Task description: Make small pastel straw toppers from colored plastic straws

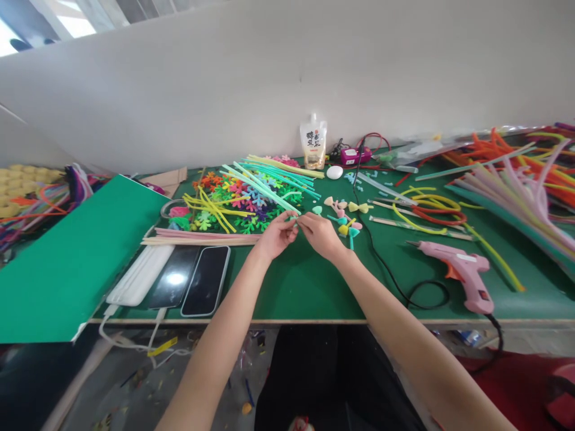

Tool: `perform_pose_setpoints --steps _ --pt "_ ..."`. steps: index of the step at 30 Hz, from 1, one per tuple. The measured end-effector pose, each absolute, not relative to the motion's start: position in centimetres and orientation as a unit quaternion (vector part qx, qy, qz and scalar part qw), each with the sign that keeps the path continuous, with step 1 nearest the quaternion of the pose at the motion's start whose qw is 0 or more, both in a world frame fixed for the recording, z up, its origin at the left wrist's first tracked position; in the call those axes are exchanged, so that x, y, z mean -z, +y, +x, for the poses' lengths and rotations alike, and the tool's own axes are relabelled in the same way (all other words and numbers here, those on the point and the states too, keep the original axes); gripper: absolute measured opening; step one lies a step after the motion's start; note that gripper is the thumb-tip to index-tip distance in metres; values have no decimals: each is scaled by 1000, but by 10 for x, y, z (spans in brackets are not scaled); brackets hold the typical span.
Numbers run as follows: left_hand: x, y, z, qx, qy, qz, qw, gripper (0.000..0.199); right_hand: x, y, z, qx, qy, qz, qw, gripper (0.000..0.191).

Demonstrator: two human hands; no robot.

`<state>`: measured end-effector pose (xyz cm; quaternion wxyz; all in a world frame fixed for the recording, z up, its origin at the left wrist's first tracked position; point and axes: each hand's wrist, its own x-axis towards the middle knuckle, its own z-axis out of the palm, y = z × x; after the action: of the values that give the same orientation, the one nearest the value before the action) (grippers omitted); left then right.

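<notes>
Lying nearest on the green tabletop (309, 293) are two dark-screened devices (205, 281), one white slab (140, 276) and, at right, one pink glue gun (462, 269). Beyond them, at center, two hands meet: the left hand (278, 234) and right hand (320, 232) pinch one small pale-green piece (294, 218) between their fingertips, which largely hide it. Just right of it lies a cluster of bow-shaped pieces (358, 207), overlapping too closely for an exact count. Farther left, many snowflake-shaped pieces (258, 194) lie heaped beneath fuzzy stems (260, 188). Farthest stand one white oval object (334, 172), one spouted pouch (313, 143) and one magenta box (356, 156).
</notes>
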<state>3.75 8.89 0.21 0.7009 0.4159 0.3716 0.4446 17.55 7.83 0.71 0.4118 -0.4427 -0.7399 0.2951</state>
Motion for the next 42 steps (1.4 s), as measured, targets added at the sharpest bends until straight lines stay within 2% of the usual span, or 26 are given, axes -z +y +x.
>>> perform_pose_setpoints --steps 2,5,8,13,19,23,28,30,34,37,42 --pt "-3 88 38 -446 373 416 700 23 -7 77 174 -307 -728 -447 419 17" --pt "-4 85 41 -464 384 462 651 24 -6 80 175 -411 -662 -467 418 14" --pt "-5 82 44 -469 401 529 582 25 -7 83 181 -503 -632 -450 381 20" --pt "-6 81 43 -440 400 587 550 18 -16 83 192 -691 -491 -416 329 26" --pt "-8 78 45 -410 419 613 529 11 -14 84 192 -676 -496 -438 326 14" --pt "-4 81 45 -443 419 562 558 13 -9 83 181 -601 -525 -452 399 10" --pt "0 84 44 -482 402 486 608 21 -8 79 171 -483 -570 -466 474 14" --pt "0 85 45 -484 399 491 604 22 -9 79 171 -494 -568 -472 460 14" --pt "-4 83 45 -467 411 535 571 19 -9 83 178 -604 -535 -455 377 26" --pt "-6 82 45 -438 420 572 553 19 -8 87 183 -654 -522 -437 330 28" --pt "-6 81 44 -415 416 589 555 15 -8 87 183 -654 -513 -439 341 23"
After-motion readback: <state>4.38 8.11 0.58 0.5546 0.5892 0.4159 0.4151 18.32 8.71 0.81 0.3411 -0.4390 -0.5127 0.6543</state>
